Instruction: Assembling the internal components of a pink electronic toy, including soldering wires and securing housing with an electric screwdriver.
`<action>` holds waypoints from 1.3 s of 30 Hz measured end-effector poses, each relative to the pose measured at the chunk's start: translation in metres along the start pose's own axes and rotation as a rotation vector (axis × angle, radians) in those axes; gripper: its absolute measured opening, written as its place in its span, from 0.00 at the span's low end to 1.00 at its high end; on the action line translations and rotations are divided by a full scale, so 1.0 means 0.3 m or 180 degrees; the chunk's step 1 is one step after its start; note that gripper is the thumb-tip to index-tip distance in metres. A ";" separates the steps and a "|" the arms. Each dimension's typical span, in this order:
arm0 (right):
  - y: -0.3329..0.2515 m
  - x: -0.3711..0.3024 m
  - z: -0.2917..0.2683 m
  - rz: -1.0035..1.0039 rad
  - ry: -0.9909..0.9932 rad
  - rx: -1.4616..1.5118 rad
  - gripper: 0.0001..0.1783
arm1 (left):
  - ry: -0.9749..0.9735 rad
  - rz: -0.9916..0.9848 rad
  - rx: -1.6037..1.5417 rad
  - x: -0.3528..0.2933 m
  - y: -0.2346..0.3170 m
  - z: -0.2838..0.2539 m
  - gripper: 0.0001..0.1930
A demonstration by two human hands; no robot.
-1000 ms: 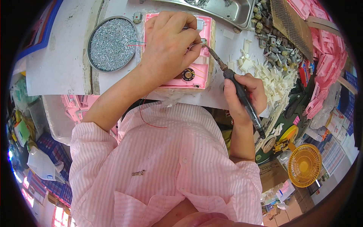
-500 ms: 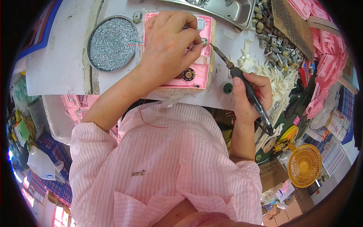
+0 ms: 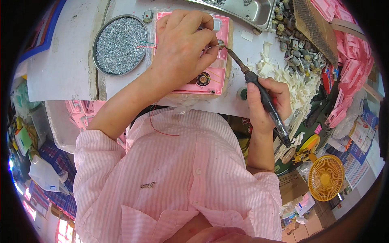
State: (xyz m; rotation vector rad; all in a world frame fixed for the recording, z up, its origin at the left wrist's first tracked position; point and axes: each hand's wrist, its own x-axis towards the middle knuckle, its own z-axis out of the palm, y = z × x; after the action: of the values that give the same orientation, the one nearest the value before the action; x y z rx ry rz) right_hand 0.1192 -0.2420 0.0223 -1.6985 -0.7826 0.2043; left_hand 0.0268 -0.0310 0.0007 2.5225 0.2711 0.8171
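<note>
My right hand [image 3: 270, 101] is wrapped round the black handle of a soldering iron [image 3: 265, 95]. The iron's tip meets, or nearly meets, a small metal part [image 3: 221, 43] at the right side of a pink plastic housing [image 3: 217, 77]. Across that housing lies my left hand [image 3: 182, 48], its thumb and forefinger pinched on a thin silvery wire [image 3: 211, 47] that runs to the metal part. Beneath the palm, much of the housing is hidden. A round black speaker [image 3: 203, 79] shows below the fingers, and red and green wires stick out on the left.
Left of the housing stands a round metal dish [image 3: 96, 60] full of small screws. A steel tray [image 3: 259, 16] lies at the back. Piles of small motors [image 3: 300, 52], white plastic pieces [image 3: 298, 89] and pink plastic parts [image 3: 350, 60] cover the right. A green spool [image 3: 242, 93] sits near the iron.
The soldering iron has shifted slightly up and left, bringing its tip closer to the metal part. My left hand stays almost in place, still pinching.
</note>
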 end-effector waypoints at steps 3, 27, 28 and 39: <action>0.004 0.004 0.000 -0.0091 -0.0013 -0.0042 0.14 | -0.0004 0.0008 -0.0024 0.001 -0.001 -0.001 0.09; 0.032 -0.003 -0.031 -0.1107 -0.0379 -0.0792 0.18 | 0.0036 0.0055 0.0031 -0.004 -0.004 0.005 0.07; 0.029 -0.001 -0.027 -0.1105 -0.0374 -0.0797 0.18 | 0.0025 0.0055 0.0024 -0.004 -0.004 0.005 0.07; 0.037 0.003 -0.019 -0.1075 -0.0312 -0.0659 0.17 | -0.0032 0.0024 0.0007 -0.004 -0.003 -0.002 0.08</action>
State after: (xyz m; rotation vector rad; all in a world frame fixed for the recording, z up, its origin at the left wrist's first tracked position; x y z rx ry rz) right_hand 0.1271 -0.2469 0.0139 -1.7271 -1.1825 -0.0288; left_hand 0.0255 -0.0304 0.0001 2.5304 0.2594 0.8072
